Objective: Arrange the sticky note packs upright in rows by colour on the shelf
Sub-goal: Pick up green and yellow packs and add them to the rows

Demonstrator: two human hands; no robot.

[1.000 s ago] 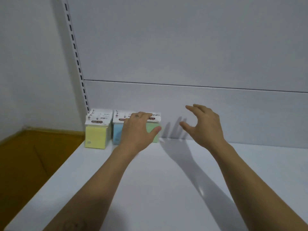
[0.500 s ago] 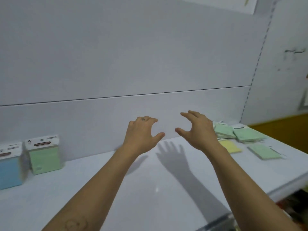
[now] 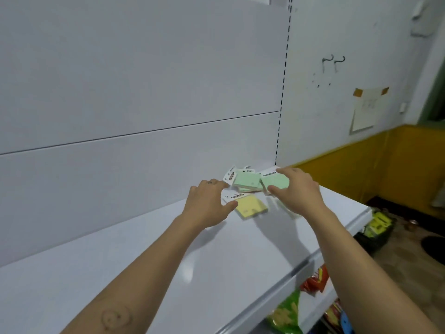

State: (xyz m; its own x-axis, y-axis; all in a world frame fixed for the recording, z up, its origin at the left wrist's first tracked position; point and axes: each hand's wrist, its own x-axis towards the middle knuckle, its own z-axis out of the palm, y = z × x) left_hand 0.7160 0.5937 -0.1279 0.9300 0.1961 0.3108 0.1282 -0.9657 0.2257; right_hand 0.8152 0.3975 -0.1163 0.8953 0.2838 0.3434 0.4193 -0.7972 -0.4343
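At the right end of the shelf: a loose heap of sticky note packs lies flat near the back panel, none of them upright.
Shelf (image 3: 149, 273): smooth, glossy white board with a pale metal front edge; bare in front of the heap.
Yellow pack (image 3: 250, 206): thin square pad, pastel face, white printed header card at its far end; lies flat, nearest the person.
Green packs: one square mint pad (image 3: 248, 180) lies on another pack, a second (image 3: 274, 182) just to its right; white header cards poke out behind them.
Left hand (image 3: 207, 203): fingers spread and curled, thumb tip touching the near-left corner of the yellow pack; not closed on anything.
Right hand (image 3: 297, 191): laid over the right-hand green pack, thumb at its near edge, fingers reaching past its far edge; whether it is clamped I cannot tell.
Step in hand: picking the next packs from the heap, as I judge it.
Next move: close each hand on one thin pack by its edges, lift it clear without dragging its neighbours, then stand it in its colour row.
Handling: light, stiff little blocks in what looks like a slick wrapper; likely to slide on the glossy board.
Below the shelf: crinkly snack bags (image 3: 286, 314) in green and red.
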